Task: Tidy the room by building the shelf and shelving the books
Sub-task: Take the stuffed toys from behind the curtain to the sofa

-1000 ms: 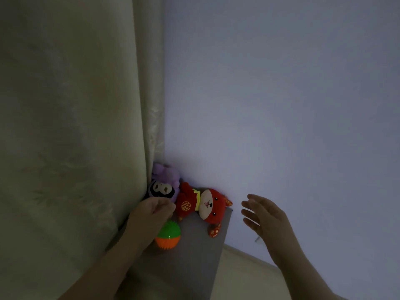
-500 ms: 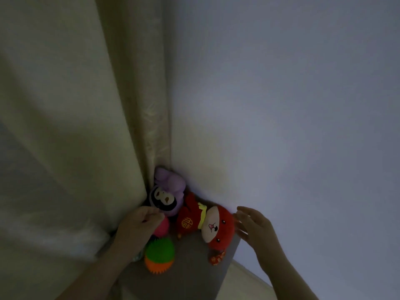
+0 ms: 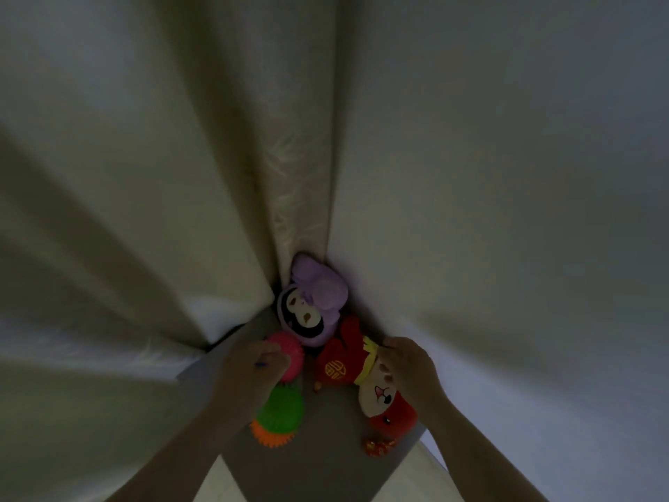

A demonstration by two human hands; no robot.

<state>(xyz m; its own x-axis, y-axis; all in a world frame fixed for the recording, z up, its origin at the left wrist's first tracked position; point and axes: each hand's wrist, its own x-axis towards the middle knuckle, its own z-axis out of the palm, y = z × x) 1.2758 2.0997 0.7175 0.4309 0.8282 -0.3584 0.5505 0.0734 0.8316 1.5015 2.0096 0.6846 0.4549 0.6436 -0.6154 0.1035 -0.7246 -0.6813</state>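
The grey board (image 3: 325, 451) lies in the corner between the curtain (image 3: 144, 211) and the wall (image 3: 506, 211), carrying toys. The left hand (image 3: 249, 371) curls its fingers over a pink spiky ball (image 3: 291, 351), just above a green-and-orange spiky ball (image 3: 280, 411). The right hand (image 3: 409, 371) grips the red plush toy (image 3: 338, 369) at its collar. A purple plush toy (image 3: 320, 298) sits deepest in the corner.

A home room corner: curtain (image 3: 163, 211), plush toys (image 3: 315, 313), spiky balls (image 3: 280, 403)
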